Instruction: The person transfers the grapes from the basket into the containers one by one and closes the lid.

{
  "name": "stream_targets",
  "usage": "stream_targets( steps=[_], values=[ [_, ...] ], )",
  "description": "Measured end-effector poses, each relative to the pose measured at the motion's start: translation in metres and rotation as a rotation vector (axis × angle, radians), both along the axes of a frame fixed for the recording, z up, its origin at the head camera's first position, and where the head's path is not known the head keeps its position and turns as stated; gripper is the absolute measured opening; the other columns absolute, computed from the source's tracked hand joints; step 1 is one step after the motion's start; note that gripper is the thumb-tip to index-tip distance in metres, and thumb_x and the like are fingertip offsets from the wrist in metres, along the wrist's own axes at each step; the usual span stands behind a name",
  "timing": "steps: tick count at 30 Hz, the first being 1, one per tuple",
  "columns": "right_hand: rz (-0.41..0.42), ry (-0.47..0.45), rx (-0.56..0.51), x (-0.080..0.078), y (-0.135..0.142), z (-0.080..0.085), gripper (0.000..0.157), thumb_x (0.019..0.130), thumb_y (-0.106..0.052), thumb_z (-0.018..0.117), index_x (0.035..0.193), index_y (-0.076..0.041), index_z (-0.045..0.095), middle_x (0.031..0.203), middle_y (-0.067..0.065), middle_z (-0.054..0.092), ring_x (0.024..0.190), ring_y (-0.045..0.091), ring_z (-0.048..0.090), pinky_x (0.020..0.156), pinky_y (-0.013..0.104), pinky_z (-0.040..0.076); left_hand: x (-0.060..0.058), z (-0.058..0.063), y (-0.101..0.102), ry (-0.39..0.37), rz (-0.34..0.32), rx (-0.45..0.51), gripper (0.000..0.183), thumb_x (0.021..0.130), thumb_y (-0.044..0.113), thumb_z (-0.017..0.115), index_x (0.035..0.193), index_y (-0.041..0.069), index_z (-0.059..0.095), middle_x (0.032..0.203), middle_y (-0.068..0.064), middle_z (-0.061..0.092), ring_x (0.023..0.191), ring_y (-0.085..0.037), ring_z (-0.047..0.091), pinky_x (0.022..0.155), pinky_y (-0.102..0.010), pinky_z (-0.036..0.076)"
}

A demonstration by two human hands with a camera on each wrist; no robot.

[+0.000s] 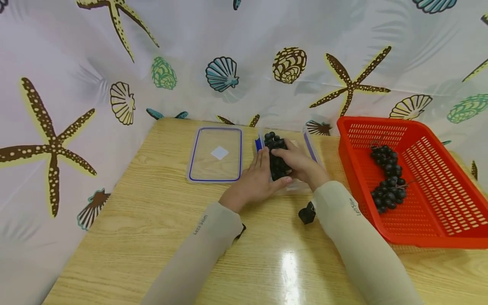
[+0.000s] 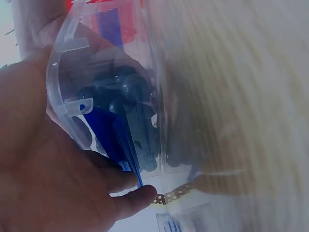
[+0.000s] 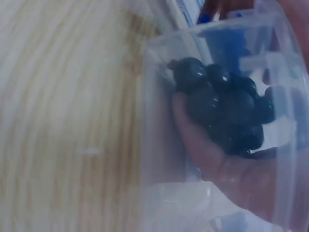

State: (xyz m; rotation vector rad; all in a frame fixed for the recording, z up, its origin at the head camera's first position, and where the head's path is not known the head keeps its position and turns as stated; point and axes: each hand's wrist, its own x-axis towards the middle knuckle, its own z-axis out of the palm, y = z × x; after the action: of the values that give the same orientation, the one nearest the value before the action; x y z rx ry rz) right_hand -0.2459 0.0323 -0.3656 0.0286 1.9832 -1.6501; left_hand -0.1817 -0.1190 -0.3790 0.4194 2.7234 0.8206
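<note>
Resting at the blue latch flap (image 2: 107, 134) of a clear rectangular plastic box (image 1: 303, 186), the left hand (image 1: 253, 182) has fingers extended; inside, the right hand (image 1: 300, 164) curls its fingers around round black grapes (image 1: 279, 167) between the 2 hands.

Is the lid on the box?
No, the lid lies flat on the table, to the left of the box.

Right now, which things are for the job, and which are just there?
For the job:
right hand
left hand
box
boxed grapes
probably lid, basket and basket grapes

Just there, seemingly:
table
shell-patterned cloth
</note>
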Motion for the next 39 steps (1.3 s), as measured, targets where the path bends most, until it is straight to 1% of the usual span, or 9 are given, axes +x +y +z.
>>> stream_targets(
  steps=[3, 7, 11, 17, 23, 25, 31, 35, 39],
  values=[
    [0.011, -0.023, 0.031, 0.0, 0.003, 0.005, 0.077, 0.107, -0.031, 0.048, 0.164, -0.021, -0.002, 0.165, 0.018, 0.013, 0.14, 0.046, 0.036, 0.101, 0.063, 0.041, -0.002, -0.002, -0.002, -0.028, 0.007, 0.027, 0.107, 0.099, 0.064, 0.049, 0.158, 0.004, -0.017, 0.166, -0.015, -0.016, 0.152, -0.029, -0.009, 0.116, -0.061, 0.013],
    [0.034, -0.037, 0.097, 0.0, 0.007, 0.011, 0.077, 0.106, -0.03, 0.049, 0.165, -0.023, -0.002, 0.165, 0.019, 0.015, 0.134, 0.049, 0.041, 0.093, 0.061, 0.049, -0.005, -0.003, -0.006, -0.074, 0.004, 0.065, 0.103, 0.102, 0.057, 0.05, 0.158, 0.008, -0.021, 0.165, -0.012, -0.018, 0.152, -0.026, -0.012, 0.117, -0.061, 0.009],
    [0.054, -0.027, 0.161, 0.001, 0.011, 0.016, 0.076, 0.105, -0.03, 0.05, 0.165, -0.022, 0.004, 0.162, 0.02, 0.023, 0.127, 0.049, 0.048, 0.085, 0.057, 0.054, -0.006, 0.0, -0.009, -0.104, -0.007, 0.112, 0.097, 0.103, 0.047, 0.05, 0.158, 0.01, -0.021, 0.166, -0.008, -0.02, 0.152, -0.022, -0.014, 0.119, -0.056, 0.007],
    [0.086, -0.016, 0.248, 0.002, 0.011, 0.019, 0.074, 0.105, -0.029, 0.05, 0.165, -0.017, 0.008, 0.156, 0.026, 0.033, 0.121, 0.046, 0.055, 0.082, 0.054, 0.056, -0.005, 0.005, -0.016, -0.152, -0.026, 0.184, 0.092, 0.102, 0.033, 0.047, 0.158, 0.013, -0.023, 0.166, -0.004, -0.021, 0.152, -0.022, -0.014, 0.12, -0.048, 0.005],
    [0.127, 0.027, 0.404, 0.007, 0.009, 0.021, 0.08, 0.105, -0.03, 0.051, 0.164, -0.01, 0.002, 0.161, 0.024, 0.025, 0.114, 0.043, 0.06, 0.081, 0.05, 0.057, -0.005, 0.007, -0.017, -0.182, -0.042, 0.22, 0.091, 0.101, 0.028, 0.045, 0.157, 0.015, -0.026, 0.165, -0.003, -0.024, 0.151, -0.022, -0.017, 0.121, -0.045, 0.002],
    [0.129, 0.034, 0.395, 0.009, 0.007, 0.02, 0.082, 0.105, -0.03, 0.051, 0.163, -0.009, -0.001, 0.161, 0.024, 0.025, 0.111, 0.042, 0.061, 0.082, 0.049, 0.057, -0.005, 0.007, -0.018, -0.189, -0.044, 0.233, 0.091, 0.101, 0.026, 0.045, 0.157, 0.015, -0.026, 0.165, -0.003, -0.025, 0.151, -0.021, -0.017, 0.121, -0.046, 0.002],
    [0.085, 0.006, 0.248, 0.012, 0.002, 0.018, 0.081, 0.103, -0.023, 0.052, 0.164, -0.014, -0.001, 0.154, 0.027, 0.036, 0.105, 0.041, 0.066, 0.087, 0.049, 0.055, -0.005, 0.008, -0.018, -0.219, -0.044, 0.26, 0.092, 0.1, 0.025, 0.045, 0.156, 0.015, -0.027, 0.164, -0.005, -0.026, 0.15, -0.019, -0.019, 0.12, -0.047, 0.003],
    [0.068, 0.027, 0.277, 0.009, 0.006, 0.015, 0.075, 0.102, -0.019, 0.051, 0.164, -0.014, 0.008, 0.153, 0.026, 0.037, 0.097, 0.039, 0.068, 0.081, 0.049, 0.058, -0.004, 0.008, -0.018, -0.225, -0.041, 0.255, 0.092, 0.101, 0.025, 0.045, 0.156, 0.016, -0.028, 0.164, -0.004, -0.027, 0.15, -0.019, -0.019, 0.12, -0.047, 0.003],
    [0.057, 0.056, 0.278, 0.006, 0.012, 0.015, 0.066, 0.103, -0.019, 0.049, 0.161, -0.007, 0.019, 0.146, 0.029, 0.042, 0.1, 0.041, 0.066, 0.082, 0.05, 0.057, -0.003, 0.009, -0.018, -0.228, -0.033, 0.248, 0.091, 0.102, 0.027, 0.045, 0.156, 0.017, -0.027, 0.164, -0.002, -0.027, 0.15, -0.019, -0.018, 0.12, -0.046, 0.002]
  ],
)
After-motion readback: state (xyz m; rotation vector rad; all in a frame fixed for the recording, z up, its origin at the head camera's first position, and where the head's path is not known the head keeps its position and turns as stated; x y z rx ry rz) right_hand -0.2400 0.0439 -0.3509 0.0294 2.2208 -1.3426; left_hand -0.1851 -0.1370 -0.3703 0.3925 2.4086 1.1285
